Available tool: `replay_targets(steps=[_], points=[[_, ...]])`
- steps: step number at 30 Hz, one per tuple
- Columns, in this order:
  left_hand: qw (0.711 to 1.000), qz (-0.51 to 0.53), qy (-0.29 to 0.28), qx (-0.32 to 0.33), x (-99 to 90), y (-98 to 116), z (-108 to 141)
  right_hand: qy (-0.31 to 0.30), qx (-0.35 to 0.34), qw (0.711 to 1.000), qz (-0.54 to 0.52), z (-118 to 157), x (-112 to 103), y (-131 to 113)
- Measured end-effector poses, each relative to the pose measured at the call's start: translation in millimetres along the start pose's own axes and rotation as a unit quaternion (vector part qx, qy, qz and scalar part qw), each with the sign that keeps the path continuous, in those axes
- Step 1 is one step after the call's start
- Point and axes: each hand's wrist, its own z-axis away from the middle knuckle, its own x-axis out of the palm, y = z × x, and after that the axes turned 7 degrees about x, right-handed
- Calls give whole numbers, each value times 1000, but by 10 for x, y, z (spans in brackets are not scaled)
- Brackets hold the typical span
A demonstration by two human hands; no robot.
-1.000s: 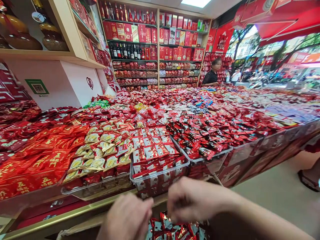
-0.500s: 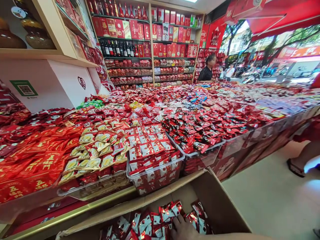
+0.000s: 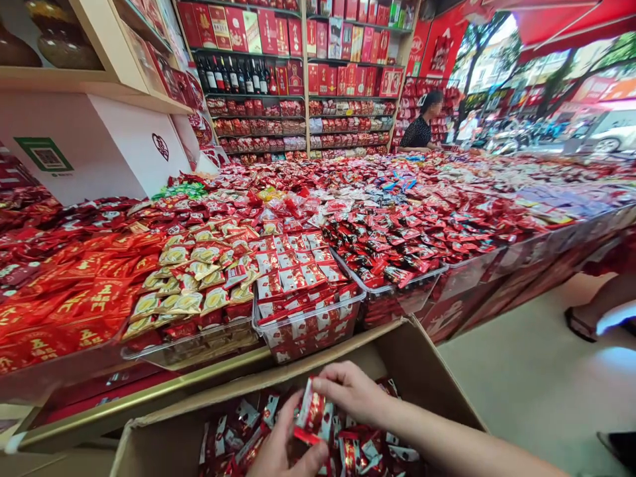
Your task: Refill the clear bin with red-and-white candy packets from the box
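Note:
A cardboard box point(image 3: 422, 371) stands below the counter, full of small red and white candy packets point(image 3: 248, 424). Both of my hands are over it. My left hand point(image 3: 288, 450) and my right hand point(image 3: 352, 394) pinch a small stack of red and white packets point(image 3: 311, 414) between them, held upright above the box. Directly ahead on the counter sits a clear plastic bin point(image 3: 308, 328) filled with the same red and white packets in rows.
The counter holds clear bins of yellow-pictured packets point(image 3: 193, 278), dark red candies point(image 3: 392, 258) and orange-red packs point(image 3: 64, 311). Shelves of red boxes and bottles point(image 3: 298, 73) line the back. A person point(image 3: 422, 126) stands far off. Someone's foot point(image 3: 586, 318) is on the floor to the right.
My hands dropped into the box, with only the right one showing half a second ago. Now both are raised with a stack of packets. The view tilted down.

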Motion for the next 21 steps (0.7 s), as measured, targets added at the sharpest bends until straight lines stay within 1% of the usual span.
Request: replay_targets(steps=[1,2,3,6,9,12,14,15,16,17,18,19,20,21], points=[[999,34,-9,6,88,137,6,20,-13,998,-53,5,-9,-90],[997,69,-27,-27,166,265,9,37,-27,995,-92,13,-13,-165],[993,106,-15,-48,230,381,10,53,-37,991,-116,23,-16,-225],[985,155,26,-64,324,623,24,90,-44,984,-146,73,-24,-334],[982,177,25,-64,308,744,65,72,-5,974,-216,130,-34,-394],[981,182,16,-70,251,800,103,30,38,953,-298,161,-56,-441],[981,179,13,-77,213,804,108,8,41,952,-302,171,-91,-462],[981,180,12,-76,196,797,102,13,26,959,-284,179,-117,-469],[980,185,13,-75,182,786,91,33,-6,968,-250,191,-147,-476],[977,199,16,-75,171,775,76,64,-58,975,-204,210,-179,-483],[972,223,18,-79,163,767,59,98,-126,976,-150,238,-212,-491],[963,255,22,-84,159,764,42,125,-198,968,-93,273,-241,-499],[951,295,28,-91,157,770,27,140,-264,953,-41,314,-266,-508],[936,336,37,-98,158,784,16,139,-317,938,5,360,-283,-515]])
